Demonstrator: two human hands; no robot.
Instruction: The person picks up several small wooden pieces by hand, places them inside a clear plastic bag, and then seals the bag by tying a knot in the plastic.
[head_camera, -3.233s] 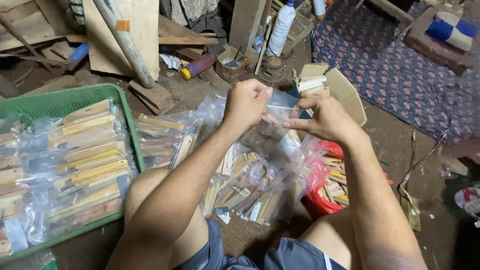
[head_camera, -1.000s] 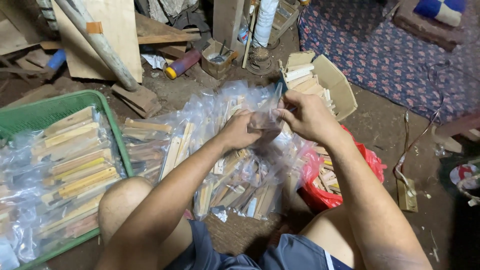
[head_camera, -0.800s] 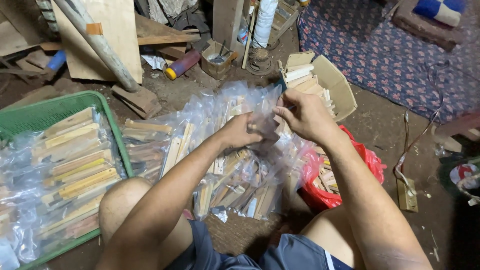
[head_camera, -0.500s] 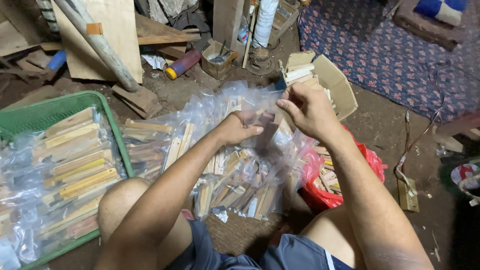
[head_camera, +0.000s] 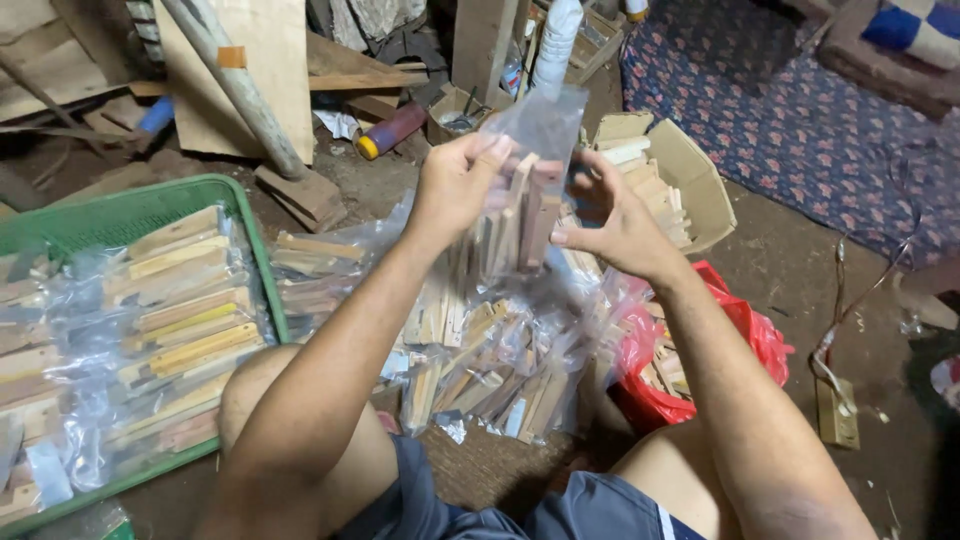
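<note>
Green crate (head_camera: 120, 215) cut off at left edge; bagged sticks (head_camera: 520, 215) partly behind fingers.

Left of the clear bag (head_camera: 535, 150) of pale tan sticks (head_camera: 520, 225) sits a green crate (head_camera: 120, 215). Right of the bag lies a red bag (head_camera: 740, 330); beyond that, a dark blue rug (head_camera: 790, 120) with a small floral pattern. Behind the bag, a maroon tube (head_camera: 392, 130) with a yellow cap.

1. My left hand (head_camera: 455, 185) and right hand (head_camera: 620, 220) were bare, without gloves or rings.
2. Both forearms were sleeveless.
3. I wore dark grey shorts (head_camera: 480, 505) with a white side stripe.
</note>
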